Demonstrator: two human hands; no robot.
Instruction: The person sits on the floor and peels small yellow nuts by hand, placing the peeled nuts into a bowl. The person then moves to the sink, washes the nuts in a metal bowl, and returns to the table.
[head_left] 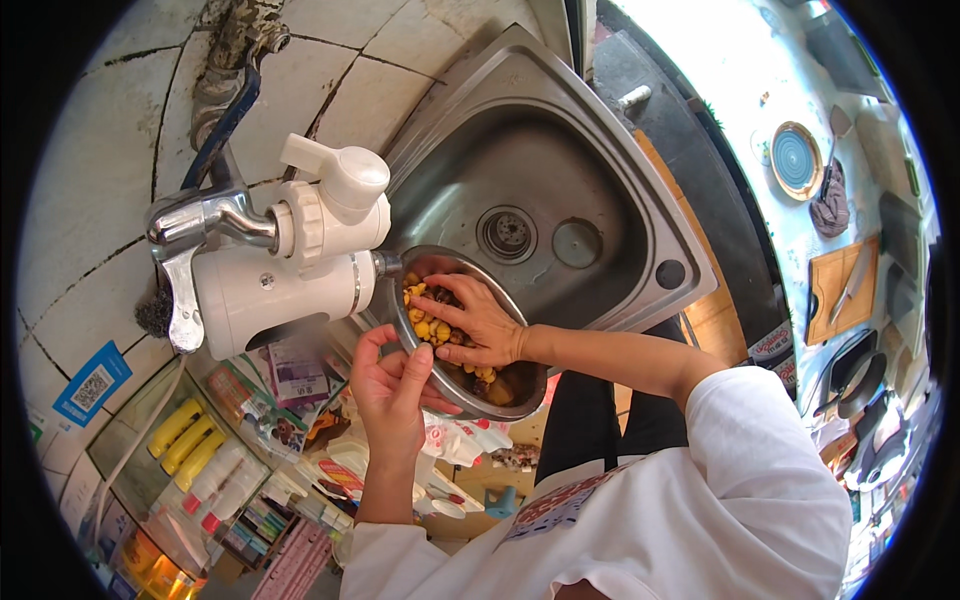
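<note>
A round metal bowl is tilted beneath the faucet's spout at the sink's near left edge. In it lie small rounded yellow and brown pieces of food, which look like mushroom caps, with some liquid toward the lower right. My left hand grips the bowl's near left rim, thumb at the edge and some fingers hidden underneath. Reaching in from the right, my right hand lies over the yellow pieces with its fingers stretched and apart.
The steel sink has a drain and a round disc in its basin. A white faucet filter juts in from the tiled wall. Packages and yellow bottles crowd the lower left. A cutting board with a knife lies on the right counter.
</note>
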